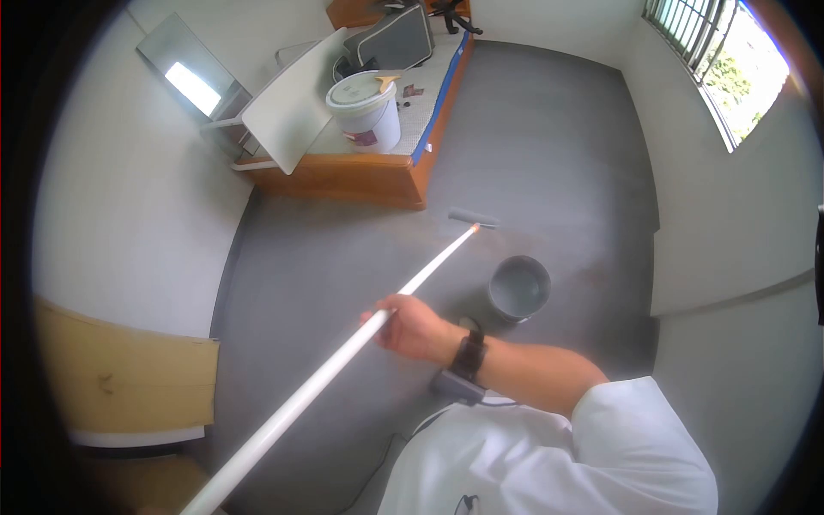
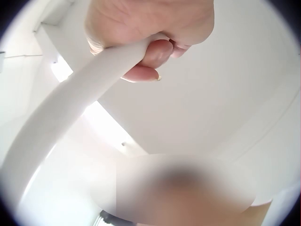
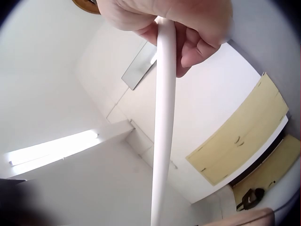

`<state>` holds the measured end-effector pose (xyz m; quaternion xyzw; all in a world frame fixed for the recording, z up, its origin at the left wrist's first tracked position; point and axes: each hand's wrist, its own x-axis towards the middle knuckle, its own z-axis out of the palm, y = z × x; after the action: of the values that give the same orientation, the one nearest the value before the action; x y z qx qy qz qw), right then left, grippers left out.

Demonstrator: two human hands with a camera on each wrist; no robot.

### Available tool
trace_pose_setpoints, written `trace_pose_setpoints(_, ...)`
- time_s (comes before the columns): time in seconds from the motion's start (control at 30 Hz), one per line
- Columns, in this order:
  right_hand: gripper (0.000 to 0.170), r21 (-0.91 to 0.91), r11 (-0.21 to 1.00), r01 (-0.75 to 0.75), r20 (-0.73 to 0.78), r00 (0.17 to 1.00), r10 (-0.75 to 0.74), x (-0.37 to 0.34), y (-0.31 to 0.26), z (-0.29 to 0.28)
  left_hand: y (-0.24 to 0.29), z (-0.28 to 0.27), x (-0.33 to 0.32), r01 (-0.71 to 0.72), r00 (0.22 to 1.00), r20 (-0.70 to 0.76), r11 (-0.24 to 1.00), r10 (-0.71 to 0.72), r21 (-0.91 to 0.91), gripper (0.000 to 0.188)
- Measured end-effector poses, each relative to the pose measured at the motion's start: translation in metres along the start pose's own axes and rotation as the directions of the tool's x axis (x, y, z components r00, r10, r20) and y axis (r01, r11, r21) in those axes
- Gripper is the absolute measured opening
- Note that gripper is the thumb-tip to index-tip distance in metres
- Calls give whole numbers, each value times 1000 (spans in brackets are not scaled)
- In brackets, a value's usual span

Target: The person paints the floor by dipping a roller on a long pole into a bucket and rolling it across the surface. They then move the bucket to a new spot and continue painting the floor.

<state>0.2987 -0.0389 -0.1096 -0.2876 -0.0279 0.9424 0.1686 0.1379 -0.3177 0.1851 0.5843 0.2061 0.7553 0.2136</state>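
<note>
One bucket (image 1: 518, 318), round and open-topped, set on the grey floor (image 1: 566, 163); all places are given from it. One paint roller (image 1: 474, 217), found just beyond the bucket and to its left, laid at the far end of a long white pole (image 1: 330, 365). The pole's long axis is slanted from the roller, past the bucket's left side, down toward the near left. One right hand (image 1: 412, 328), placed to the near left of the bucket and nearer to the roller than the other; its fingers are curled round the pole, with no open gap shown. One left hand (image 2: 150, 21), judged to be set farther from the bucket, on the pole's near stretch; its fingers are likewise closed about the pole. One lidded white tub (image 1: 371, 124), kept beyond the bucket and to its left, stood on a wooden bed (image 1: 343, 182). The bucket's contents cannot be made out.
</note>
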Motion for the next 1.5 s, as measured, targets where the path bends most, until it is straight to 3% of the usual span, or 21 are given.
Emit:
trace_pose_setpoints(0.07, 16, 59, 998, 35, -153, 988, -26, 52, -31, -20, -55, -19, -16, 125, 992, 1, 980, -126, 156, 32)
trace_pose_setpoints(0.2, 19, 147, 989, 28, -249, 968, 10, 150, -77, -77, -152, -17, -20, 300, 932, 72, 865, -357, 403, 25)
trace_pose_setpoints(0.33, 18, 168, 986, -14, -241, 969, 55, 205, -100, -106, -209, -1, -13, 427, 893, -146, 697, -426, 576, 27)
trace_pose_setpoints(0.37, 17, 145, 989, -20, -218, 975, 51, 218, -104, -114, -217, 3, -21, 563, 819, -476, 288, -320, 775, 29)
trace_pose_setpoints(0.43, 16, 186, 981, -47, -241, 966, 92, 250, -108, -132, -229, -1, -31, 676, 716, -695, -187, -60, 713, 31)
trace_pose_setpoints(0.5, 14, 228, 971, -67, -263, 956, 127, 261, -110, -132, -238, -9, -36, 679, 681, -731, -344, -35, 649, 33)
trace_pose_setpoints(0.57, 15, 109, 990, -85, -230, 967, 109, 266, -112, -136, -248, -13, -42, 667, 651, -759, -477, -2, 573, 35)
trace_pose_setpoints(0.63, 15, 97, 993, -64, -242, 966, 86, 274, -118, -135, -258, -17, -38, 655, 638, -770, -539, 18, 530, 36)
trace_pose_setpoints(0.73, 16, 34, 999, -28, -229, 973, 35, 285, -132, -139, -290, -27, -13, 730, 605, -773, -254, -190, 634, 37)
trace_pose_setpoints(0.77, 17, -29, 999, -12, -204, 979, 6, 290, -141, -135, -312, -36, -7, 730, 669, -702, 398, -246, 556, 31)
trace_pose_setpoints(0.8, 16, 178, 984, -1, -300, 952, 56, 294, -148, -125, -330, -42, -4, 439, 745, -628, 874, -225, 207, 26)
trace_pose_setpoints(0.93, 17, 84, 996, 43, -303, 953, -15, 297, -173, -109, -359, -58, 10, 550, 753, -564, 794, -339, 257, 36)
trace_pose_setpoints(0.97, 17, -137, 989, 51, -269, 959, -87, 302, -176, -113, -362, -57, 14, 551, 752, -565, 794, -339, 257, 36)
trace_pose_setpoints(1.03, 17, -346, 936, 66, -223, 963, -150, 311, -176, -122, -367, -53, 19, 575, 740, -590, 759, -323, 306, 34)
trace_pose_setpoints(1.1, 16, -31, 999, 21, -273, 962, -29, 314, -174, -126, -360, -50, 14, 590, 748, -563, 742, -352, 319, 33)
trace_pose_setpoints(1.23, 14, 21, 1000, 12, -318, 948, -4, 288, -144, -117, -335, -36, 12, 592, 722, -609, 750, -330, 295, 33)
trace_pose_setpoints(1.27, 14, 3, 1000, -22, -308, 951, 21, 278, -141, -105, -320, -24, 18, 676, 615, -705, 697, -354, 240, 36)
trace_pose_setpoints(1.37, 13, 6, 996, -89, -235, 968, 88, 278, -131, -104, -309, -35, 14, 594, 679, -654, 774, -334, 221, 32)
trace_pose_setpoints(1.4, 16, 16, 998, -66, -261, 963, 67, 279, -130, -101, -309, -40, 14, 587, 618, -716, 796, -323, 148, 31)
trace_pose_setpoints(1.43, 18, 25, 999, -42, -287, 957, 47, 279, -130, -98, -312, -45, 13, 586, 619, -717, 796, -320, 150, 31)
trace_pose_setpoints(1.5, 21, -19, 999, -28, -287, 958, 21, 288, -135, -100, -326, -56, 20, 580, 678, -657, 789, -330, 203, 35)
